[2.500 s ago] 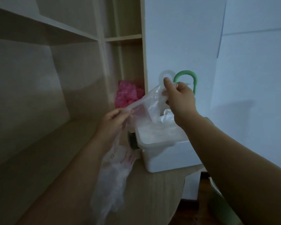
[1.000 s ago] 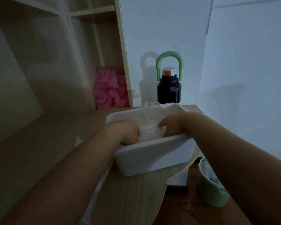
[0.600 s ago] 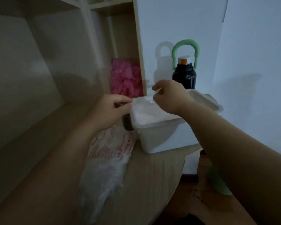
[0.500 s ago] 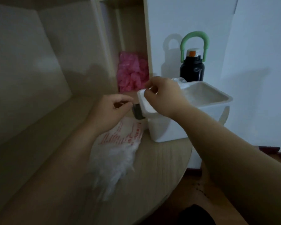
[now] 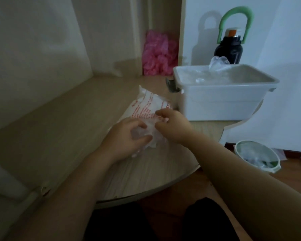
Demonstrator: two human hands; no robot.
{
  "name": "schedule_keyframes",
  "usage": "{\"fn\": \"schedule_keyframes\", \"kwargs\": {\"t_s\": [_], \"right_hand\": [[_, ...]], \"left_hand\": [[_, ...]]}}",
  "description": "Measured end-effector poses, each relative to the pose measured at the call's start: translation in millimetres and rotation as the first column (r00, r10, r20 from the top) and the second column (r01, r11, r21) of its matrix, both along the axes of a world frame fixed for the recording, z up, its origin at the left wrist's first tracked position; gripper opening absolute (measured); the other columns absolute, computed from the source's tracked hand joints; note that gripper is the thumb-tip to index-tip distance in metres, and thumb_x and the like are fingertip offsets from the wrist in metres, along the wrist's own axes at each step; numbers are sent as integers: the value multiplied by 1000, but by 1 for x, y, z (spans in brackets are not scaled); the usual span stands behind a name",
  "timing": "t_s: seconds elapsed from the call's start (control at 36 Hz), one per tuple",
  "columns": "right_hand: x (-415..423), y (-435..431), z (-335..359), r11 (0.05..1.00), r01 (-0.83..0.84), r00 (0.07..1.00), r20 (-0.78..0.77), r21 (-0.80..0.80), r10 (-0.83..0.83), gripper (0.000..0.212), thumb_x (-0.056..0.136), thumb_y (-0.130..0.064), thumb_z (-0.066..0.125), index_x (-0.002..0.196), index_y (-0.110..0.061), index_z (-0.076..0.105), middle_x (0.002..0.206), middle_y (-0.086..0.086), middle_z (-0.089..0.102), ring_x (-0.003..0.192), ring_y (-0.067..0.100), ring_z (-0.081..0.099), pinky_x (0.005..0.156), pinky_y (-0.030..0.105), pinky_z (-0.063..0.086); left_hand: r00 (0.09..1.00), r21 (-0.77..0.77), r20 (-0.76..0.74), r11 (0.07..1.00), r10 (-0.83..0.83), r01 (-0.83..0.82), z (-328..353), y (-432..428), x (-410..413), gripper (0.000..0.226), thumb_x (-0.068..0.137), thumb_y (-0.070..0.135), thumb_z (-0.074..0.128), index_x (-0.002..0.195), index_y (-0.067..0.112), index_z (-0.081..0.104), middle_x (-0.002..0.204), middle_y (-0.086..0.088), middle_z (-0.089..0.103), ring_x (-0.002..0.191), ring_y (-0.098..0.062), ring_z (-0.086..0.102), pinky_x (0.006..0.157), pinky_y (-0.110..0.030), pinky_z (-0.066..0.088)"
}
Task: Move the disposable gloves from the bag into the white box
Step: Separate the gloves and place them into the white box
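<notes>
While the left hand [image 5: 123, 136] holds the bag [image 5: 146, 105], the right hand [image 5: 172, 126] seemingly pinches its plastic.

Dim, flat light with soft shadows. Light wood desk [image 5: 59, 127] with a rounded front edge, built into a pale shelf unit [image 5: 33, 49]; its upright divider [image 5: 181, 32] meets the white wall [image 5: 285, 40]. Pink crumpled bundle [image 5: 159, 53] sits in the niche. Dark bottle [image 5: 228, 51] (green loop handle, orange cap) stands against the wall. Reddish-brown floor [image 5: 195, 185], dark baseboard [image 5: 293, 153], green bin [image 5: 236, 150] on the floor.
</notes>
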State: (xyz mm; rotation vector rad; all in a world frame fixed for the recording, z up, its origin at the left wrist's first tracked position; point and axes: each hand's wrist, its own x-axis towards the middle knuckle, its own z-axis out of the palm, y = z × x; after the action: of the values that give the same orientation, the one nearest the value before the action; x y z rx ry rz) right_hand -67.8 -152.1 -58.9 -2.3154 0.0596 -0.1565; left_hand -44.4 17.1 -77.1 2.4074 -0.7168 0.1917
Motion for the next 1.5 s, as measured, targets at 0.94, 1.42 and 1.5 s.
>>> {"fn": "schedule_keyframes", "kwargs": {"t_s": [0.94, 1.42, 1.5], "right_hand": [[112, -2, -23, 993, 82, 997, 20, -87, -81, 53, 96, -28, 47, 146, -27, 29, 146, 4, 43, 128, 21, 46, 99, 37, 42], [97, 10, -38, 995, -99, 945, 314, 0, 94, 36, 89, -26, 63, 124, -22, 56, 94, -12, 54, 86, 3, 54, 81, 21, 46], [99, 12, -37, 982, -189, 925, 330, -25, 186, 43, 88, -20, 64, 130, -18, 53, 111, -1, 60, 96, 6, 55, 86, 25, 47]], "left_hand": [[881, -198, 294, 926, 370, -322, -16, -16, 101, 34, 79, 28, 73, 107, 14, 61, 115, -7, 55, 109, -24, 53, 89, -33, 42], [962, -329, 186, 936, 198, -129, -17, -7, 94, 9, 83, 23, 71, 75, 25, 66, 81, 11, 58, 68, 0, 53, 63, -8, 37], [980, -348, 192, 937, 54, 16, -17, -10, 90, 6, 85, 21, 67, 82, 27, 67, 84, 15, 58, 75, 3, 56, 68, -5, 39]]}}
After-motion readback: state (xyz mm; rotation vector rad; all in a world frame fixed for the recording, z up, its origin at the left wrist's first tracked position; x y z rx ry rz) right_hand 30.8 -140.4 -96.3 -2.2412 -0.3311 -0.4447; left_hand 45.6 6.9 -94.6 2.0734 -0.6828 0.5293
